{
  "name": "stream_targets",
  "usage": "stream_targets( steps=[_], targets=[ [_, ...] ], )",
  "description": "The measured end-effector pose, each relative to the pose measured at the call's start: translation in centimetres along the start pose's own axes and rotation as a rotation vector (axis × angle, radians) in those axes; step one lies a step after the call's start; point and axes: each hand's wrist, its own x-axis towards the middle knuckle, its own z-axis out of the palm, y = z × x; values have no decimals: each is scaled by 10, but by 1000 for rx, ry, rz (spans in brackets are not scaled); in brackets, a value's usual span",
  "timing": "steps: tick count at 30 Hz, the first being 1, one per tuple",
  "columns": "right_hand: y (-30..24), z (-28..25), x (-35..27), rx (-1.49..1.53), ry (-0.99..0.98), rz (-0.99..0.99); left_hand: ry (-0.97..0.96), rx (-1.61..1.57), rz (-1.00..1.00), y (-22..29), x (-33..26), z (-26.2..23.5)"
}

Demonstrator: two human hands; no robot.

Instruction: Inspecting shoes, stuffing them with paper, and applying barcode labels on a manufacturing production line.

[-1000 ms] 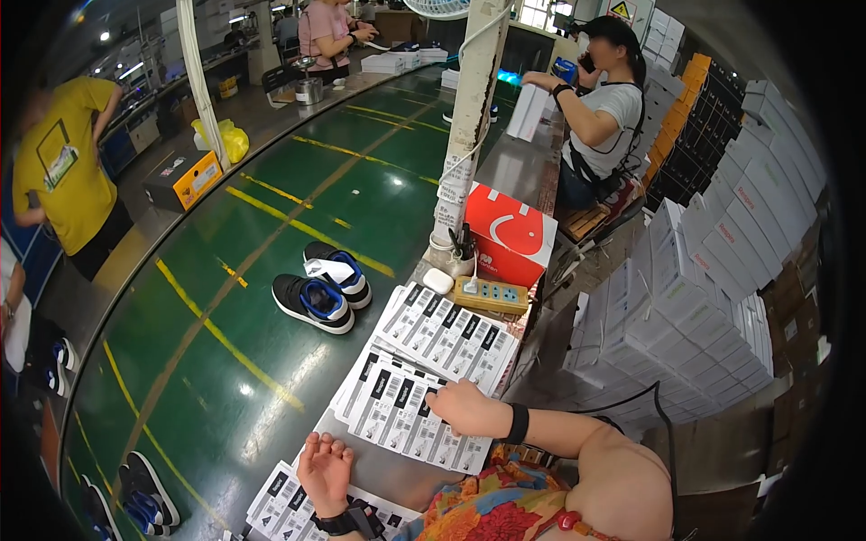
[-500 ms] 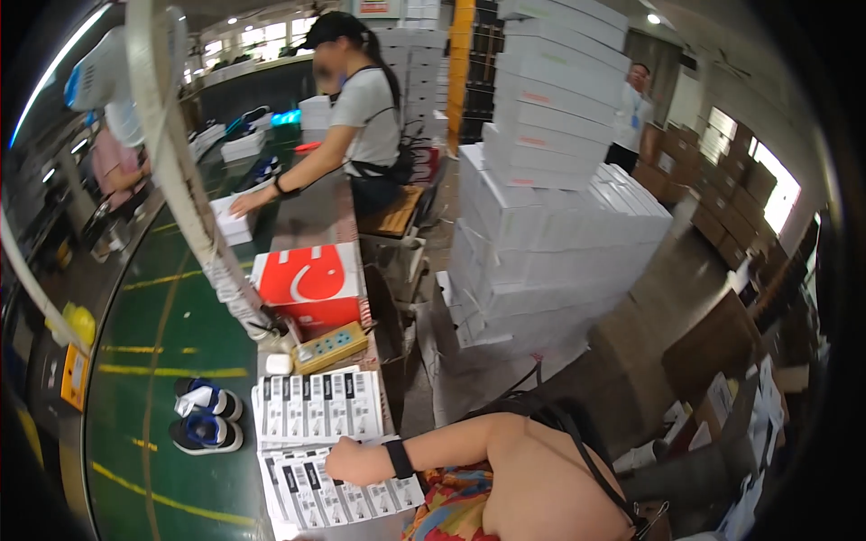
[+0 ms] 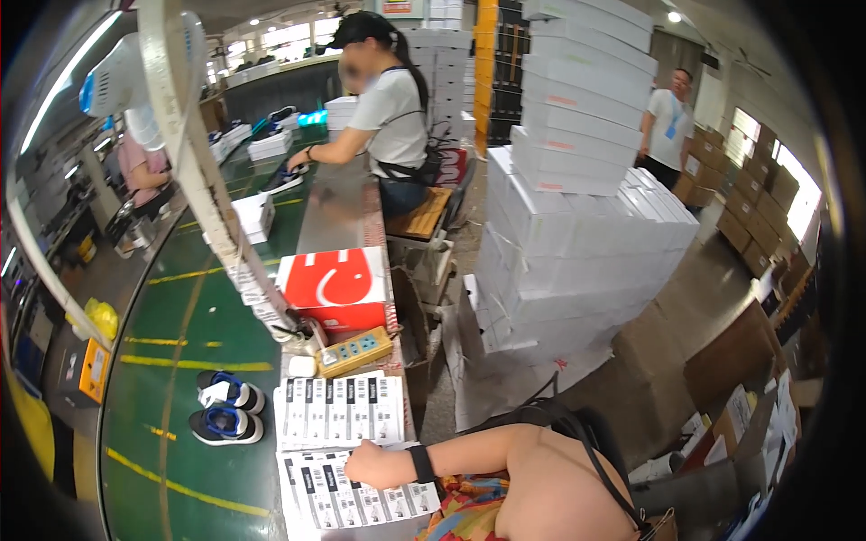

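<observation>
I see one hand only: my right hand (image 3: 372, 464), wrist w/ a black band, lies knuckles-up on the near label sheet (image 3: 356, 491), a white sheet w/ rows of black-and-white stickers at the bottom of the workbench (image 3: 338, 221). Fingers are curled in a loose fist, pressed on the sheet; can't tell if they pinch a sticker or anything else. Left hand isn't visible.

Just beyond it lies a 2nd label sheet (image 3: 338, 410), edges nearly touching the near one. Past that: a yellow power strip (image 3: 354, 352) and a small white block (image 3: 302, 366), then a red box (image 3: 336, 288) w/ a white mark. On the green belt (image 3: 171, 415) to my left, a pair of black-blue sneakers (image 3: 225, 410), side by side. Further up the bench a co-worker (image 3: 388, 113) in a white tee reaches across. To my right, a tall stack of white shoeboxes (image 3: 577, 207).
</observation>
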Motion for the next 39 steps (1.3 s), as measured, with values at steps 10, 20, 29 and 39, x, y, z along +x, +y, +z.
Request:
stream_targets(
  steps=[10, 20, 29, 39],
  targets=[
    [0, -9, 6, -30, -113, -6, 58, 312, 277, 3, -44, 59],
    [14, 1, -1, 20, -157, -37, 47, -391, -9, 7, -21, 55],
    [11, -10, -3, -5, -172, -83, 238, -708, -44, -23, 10, 0],
    [8, -12, 2, 17, -259, 24, 135, -605, -39, -27, 15, -5]
  ],
)
